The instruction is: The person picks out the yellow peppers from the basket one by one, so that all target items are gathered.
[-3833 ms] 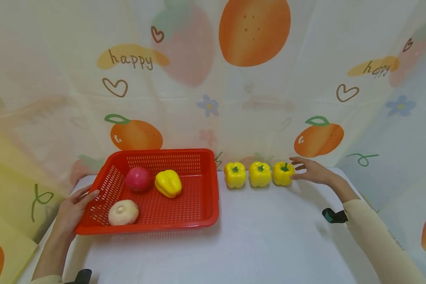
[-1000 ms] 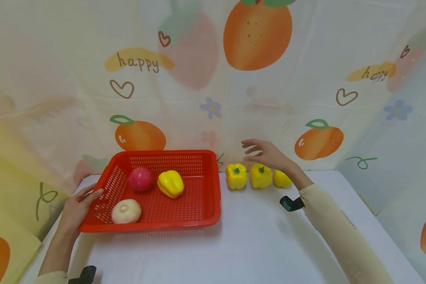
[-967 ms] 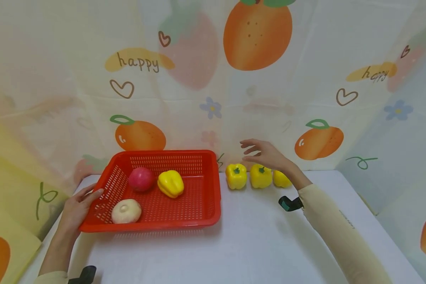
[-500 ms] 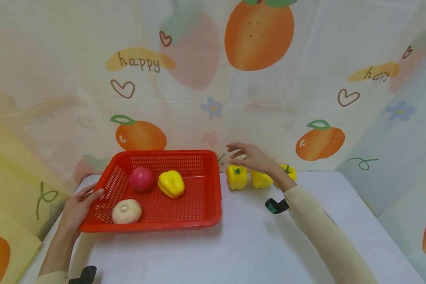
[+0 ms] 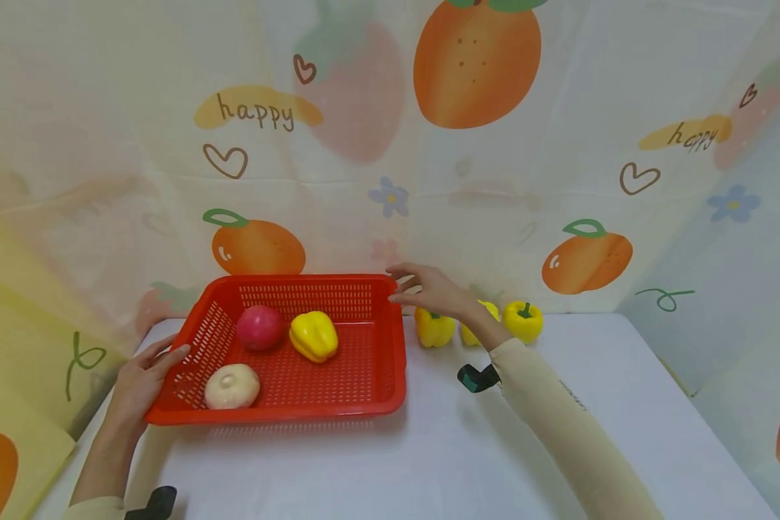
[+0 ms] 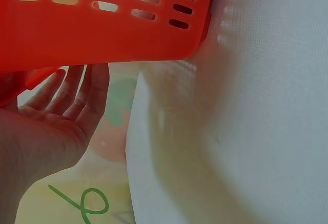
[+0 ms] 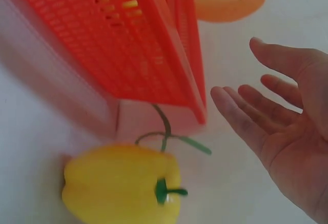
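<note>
A red slotted plastic basket [image 5: 338, 393] stands on the left part of the table. My left hand [image 5: 136, 383] grips its left rim, thumb on top; in the left wrist view the fingers reach along its outside. Inside lie a round pinkish-red fruit [image 5: 260, 327], a yellow bell pepper [image 5: 313, 336] and a round cream-coloured vegetable [image 5: 232, 386] with a knob on top. My right hand [image 5: 432, 289] hovers at the basket's back right corner, fingers loosely spread and nothing in them. Below its wrist, another yellow bell pepper [image 7: 123, 183] shows in the right wrist view.
Right of the basket, three yellow bell peppers with green stems stand in a row; the right forearm partly covers the left and middle ones, while the right pepper [image 5: 523, 323] is in full view. A fruit-printed cloth [image 5: 585, 173] hangs behind the white table [image 5: 442, 462].
My right hand has moved left from the rightmost pepper, passing over the row to the basket's right corner, still empty. My left hand keeps its hold on the basket, which stays in place.
</note>
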Demonstrator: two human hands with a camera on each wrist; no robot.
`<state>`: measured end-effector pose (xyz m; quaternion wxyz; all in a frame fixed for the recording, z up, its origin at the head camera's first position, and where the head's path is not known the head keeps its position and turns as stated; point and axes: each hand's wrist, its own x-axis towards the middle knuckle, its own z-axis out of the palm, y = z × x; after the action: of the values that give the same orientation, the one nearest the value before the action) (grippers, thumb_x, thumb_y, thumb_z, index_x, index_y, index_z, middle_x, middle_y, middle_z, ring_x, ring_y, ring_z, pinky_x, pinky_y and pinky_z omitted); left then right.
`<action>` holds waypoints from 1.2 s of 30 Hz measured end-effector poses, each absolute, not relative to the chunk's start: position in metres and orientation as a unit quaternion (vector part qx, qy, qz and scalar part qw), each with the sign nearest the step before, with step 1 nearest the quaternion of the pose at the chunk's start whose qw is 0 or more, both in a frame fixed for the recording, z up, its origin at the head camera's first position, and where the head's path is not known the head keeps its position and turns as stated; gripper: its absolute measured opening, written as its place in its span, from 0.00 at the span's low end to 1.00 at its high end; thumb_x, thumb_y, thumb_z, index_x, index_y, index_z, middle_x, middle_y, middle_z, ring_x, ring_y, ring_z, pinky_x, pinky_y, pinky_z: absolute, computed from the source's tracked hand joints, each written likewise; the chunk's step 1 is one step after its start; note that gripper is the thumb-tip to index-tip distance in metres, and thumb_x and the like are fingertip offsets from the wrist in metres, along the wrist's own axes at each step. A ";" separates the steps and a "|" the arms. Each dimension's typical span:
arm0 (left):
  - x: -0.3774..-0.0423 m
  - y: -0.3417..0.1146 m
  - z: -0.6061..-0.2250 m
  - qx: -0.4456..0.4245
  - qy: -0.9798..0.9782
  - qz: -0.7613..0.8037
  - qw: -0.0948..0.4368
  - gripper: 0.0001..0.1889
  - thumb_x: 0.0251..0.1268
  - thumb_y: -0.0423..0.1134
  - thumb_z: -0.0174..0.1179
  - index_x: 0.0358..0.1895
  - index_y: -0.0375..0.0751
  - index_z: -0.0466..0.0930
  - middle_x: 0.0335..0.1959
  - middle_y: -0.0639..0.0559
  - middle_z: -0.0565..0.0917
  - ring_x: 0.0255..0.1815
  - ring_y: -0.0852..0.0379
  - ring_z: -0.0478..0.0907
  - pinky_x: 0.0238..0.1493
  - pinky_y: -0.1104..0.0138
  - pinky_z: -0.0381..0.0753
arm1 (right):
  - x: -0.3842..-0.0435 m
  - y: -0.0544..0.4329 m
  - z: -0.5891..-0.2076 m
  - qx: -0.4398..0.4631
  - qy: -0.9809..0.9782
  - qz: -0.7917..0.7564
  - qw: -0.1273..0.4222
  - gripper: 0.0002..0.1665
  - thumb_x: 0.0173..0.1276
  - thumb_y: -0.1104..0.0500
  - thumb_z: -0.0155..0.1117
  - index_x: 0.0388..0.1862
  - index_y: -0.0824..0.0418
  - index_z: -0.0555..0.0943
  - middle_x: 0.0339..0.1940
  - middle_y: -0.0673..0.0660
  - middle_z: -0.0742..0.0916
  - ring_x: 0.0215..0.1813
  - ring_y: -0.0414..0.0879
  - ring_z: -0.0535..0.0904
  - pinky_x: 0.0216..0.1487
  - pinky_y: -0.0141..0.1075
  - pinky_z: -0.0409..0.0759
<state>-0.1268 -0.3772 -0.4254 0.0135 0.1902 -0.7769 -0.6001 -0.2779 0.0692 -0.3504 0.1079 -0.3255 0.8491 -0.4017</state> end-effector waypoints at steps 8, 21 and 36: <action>-0.129 -0.376 -0.426 0.189 -0.780 -0.596 0.016 0.44 0.66 0.60 0.58 0.76 0.38 0.55 0.33 0.78 0.76 0.32 0.71 0.80 0.34 0.71 0.84 | -0.276 0.043 -0.352 -0.324 0.849 -0.406 0.098 0.32 0.68 0.56 0.67 0.68 0.64 0.71 0.63 0.63 0.79 0.57 0.53 0.79 0.53 0.40 0.81; -0.126 -0.378 -0.421 0.196 -0.790 -0.580 0.007 0.44 0.67 0.61 0.56 0.77 0.38 0.53 0.39 0.72 0.76 0.32 0.71 0.80 0.35 0.69 0.84 | -0.279 -0.001 -0.362 -0.307 0.875 -0.366 0.083 0.34 0.68 0.51 0.67 0.67 0.65 0.71 0.61 0.61 0.80 0.55 0.53 0.80 0.54 0.38 0.81; -0.127 -0.377 -0.423 0.199 -0.782 -0.591 0.002 0.45 0.66 0.61 0.57 0.77 0.38 0.53 0.34 0.77 0.75 0.32 0.71 0.80 0.35 0.70 0.84 | -0.276 -0.045 -0.362 -0.263 0.917 -0.285 0.097 0.34 0.68 0.49 0.67 0.67 0.64 0.72 0.60 0.59 0.81 0.58 0.50 0.78 0.59 0.38 0.77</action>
<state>-0.1265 -0.3767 -0.4235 0.0024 0.1990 -0.7821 -0.5906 -0.2764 -0.0451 -0.3619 0.0967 -0.2633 0.9167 -0.2847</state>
